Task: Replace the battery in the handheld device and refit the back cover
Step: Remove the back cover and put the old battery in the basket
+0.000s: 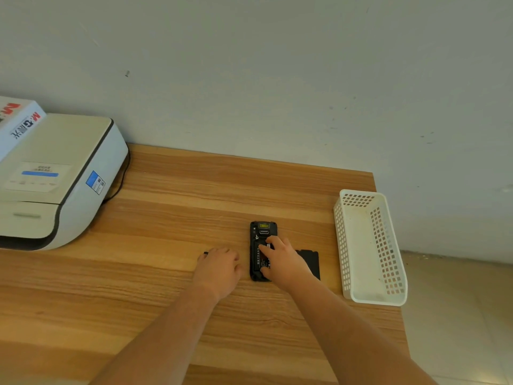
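Observation:
The black handheld device [261,237] lies face down on the wooden table [172,218], its back open. A battery [260,259] with a printed label sits in its bay. My right hand [283,259] rests on the battery, fingers spread and pressing on it. To the right, a flat black back cover [311,262] lies on the table, partly hidden by that hand. My left hand [219,266] lies palm down just left of the device, over a small dark object [206,253] whose edge shows at my fingertips.
A white printer [55,182] with a cable fills the left of the table, a white box [16,120] on top of it. A white perforated plastic basket [372,245] stands at the table's right edge. The wall runs along the far edge.

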